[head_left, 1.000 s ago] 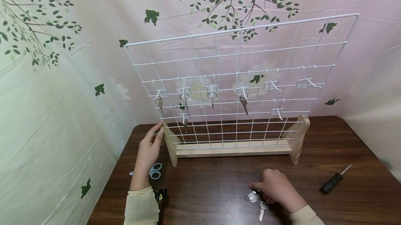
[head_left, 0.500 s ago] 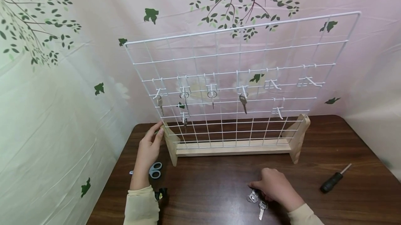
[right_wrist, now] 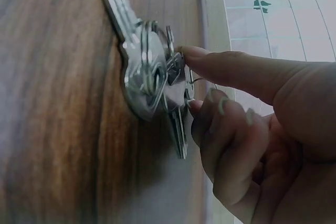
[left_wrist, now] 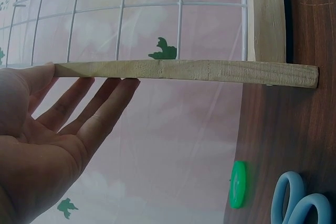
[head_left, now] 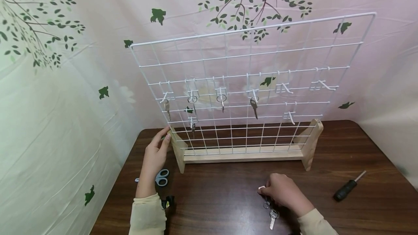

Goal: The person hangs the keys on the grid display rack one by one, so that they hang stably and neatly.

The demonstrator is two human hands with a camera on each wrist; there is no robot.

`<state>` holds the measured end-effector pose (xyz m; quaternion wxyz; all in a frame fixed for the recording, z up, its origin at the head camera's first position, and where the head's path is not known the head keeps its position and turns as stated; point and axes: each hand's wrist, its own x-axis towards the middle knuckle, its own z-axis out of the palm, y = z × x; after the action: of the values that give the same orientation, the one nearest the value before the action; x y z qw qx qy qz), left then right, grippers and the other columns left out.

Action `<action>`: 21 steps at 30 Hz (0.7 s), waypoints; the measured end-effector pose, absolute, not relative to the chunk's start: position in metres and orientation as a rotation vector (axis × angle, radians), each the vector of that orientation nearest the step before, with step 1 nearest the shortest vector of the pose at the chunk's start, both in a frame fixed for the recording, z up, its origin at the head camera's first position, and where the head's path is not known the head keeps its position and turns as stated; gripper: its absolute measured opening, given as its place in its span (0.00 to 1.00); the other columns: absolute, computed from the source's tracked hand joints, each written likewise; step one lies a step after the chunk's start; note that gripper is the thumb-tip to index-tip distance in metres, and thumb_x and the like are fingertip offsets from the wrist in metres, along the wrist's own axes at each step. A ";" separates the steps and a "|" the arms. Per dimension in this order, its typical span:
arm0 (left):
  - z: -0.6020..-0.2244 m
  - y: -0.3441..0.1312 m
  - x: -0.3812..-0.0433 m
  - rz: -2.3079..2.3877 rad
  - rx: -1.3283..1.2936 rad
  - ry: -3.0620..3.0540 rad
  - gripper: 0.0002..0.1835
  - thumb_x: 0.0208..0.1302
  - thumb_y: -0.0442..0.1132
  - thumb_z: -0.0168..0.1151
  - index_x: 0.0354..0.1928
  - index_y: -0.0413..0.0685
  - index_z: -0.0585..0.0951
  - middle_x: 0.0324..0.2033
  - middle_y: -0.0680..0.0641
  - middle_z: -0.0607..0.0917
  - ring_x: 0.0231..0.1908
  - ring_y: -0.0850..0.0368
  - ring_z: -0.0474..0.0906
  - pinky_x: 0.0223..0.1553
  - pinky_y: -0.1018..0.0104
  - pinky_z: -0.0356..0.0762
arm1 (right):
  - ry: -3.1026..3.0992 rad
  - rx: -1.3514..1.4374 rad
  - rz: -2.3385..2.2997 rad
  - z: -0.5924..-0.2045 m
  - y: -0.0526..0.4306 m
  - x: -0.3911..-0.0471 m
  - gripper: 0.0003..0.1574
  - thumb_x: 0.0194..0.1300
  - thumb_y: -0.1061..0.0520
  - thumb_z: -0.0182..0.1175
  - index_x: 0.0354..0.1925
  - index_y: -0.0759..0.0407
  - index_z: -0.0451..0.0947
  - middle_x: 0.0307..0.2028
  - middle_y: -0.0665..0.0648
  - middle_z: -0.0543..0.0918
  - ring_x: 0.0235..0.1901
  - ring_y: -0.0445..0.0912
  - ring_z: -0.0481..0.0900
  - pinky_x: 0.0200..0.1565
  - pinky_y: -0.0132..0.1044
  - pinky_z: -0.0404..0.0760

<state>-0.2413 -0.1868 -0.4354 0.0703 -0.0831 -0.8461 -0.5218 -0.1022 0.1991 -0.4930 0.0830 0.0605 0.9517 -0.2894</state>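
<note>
My right hand [head_left: 284,191] pinches a silver key [right_wrist: 177,90] between thumb and fingers, low over the table. Its metal ring [head_left: 266,204] hangs below the fingers. Close beside it, another silver key [head_left: 273,219] with a ring lies on the table. My left hand [head_left: 156,160] touches the left wooden side [left_wrist: 199,70] of a stand, its fairly straight fingertips against the outer face and its thumb at the edge. A white wire grid [head_left: 225,118] stands upright in this stand, with several white hooks. Keys such as this one [head_left: 254,108] hang from several of them.
A black-handled screwdriver [head_left: 346,190] lies at the right of the table. Blue scissors [head_left: 161,178] lie by the left forearm, with a green round object [left_wrist: 238,184] near them. One bare hook [head_left: 290,117] sits low on the grid's right side.
My right hand has moved slightly away from me, and the key at its thumb has swung from below the hand to beyond the thumb tip. My left hand stays in place.
</note>
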 end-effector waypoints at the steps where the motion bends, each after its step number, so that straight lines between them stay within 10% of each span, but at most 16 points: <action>1: -0.436 -0.187 -0.241 -1.563 -0.247 -2.548 0.25 0.86 0.51 0.51 0.78 0.58 0.72 0.76 0.42 0.74 0.66 0.38 0.82 0.63 0.43 0.86 | 2.849 0.170 -0.859 -0.493 0.199 -0.103 0.33 0.56 0.49 0.80 0.10 0.49 0.67 0.08 0.43 0.67 0.11 0.39 0.69 0.21 0.34 0.69; 21: -0.434 -0.186 -0.239 -1.558 -0.248 -2.544 0.26 0.86 0.52 0.50 0.79 0.58 0.72 0.77 0.41 0.74 0.66 0.37 0.82 0.63 0.43 0.86 | 2.705 -0.216 -0.995 -0.496 0.209 -0.113 0.19 0.64 0.56 0.73 0.20 0.50 0.76 0.18 0.42 0.72 0.19 0.37 0.69 0.25 0.29 0.67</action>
<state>-0.2386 -0.1858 -0.4342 0.0741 -0.0827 -0.8476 -0.5189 -0.1131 0.2093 -0.4956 0.1254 -0.0741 0.9285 -0.3416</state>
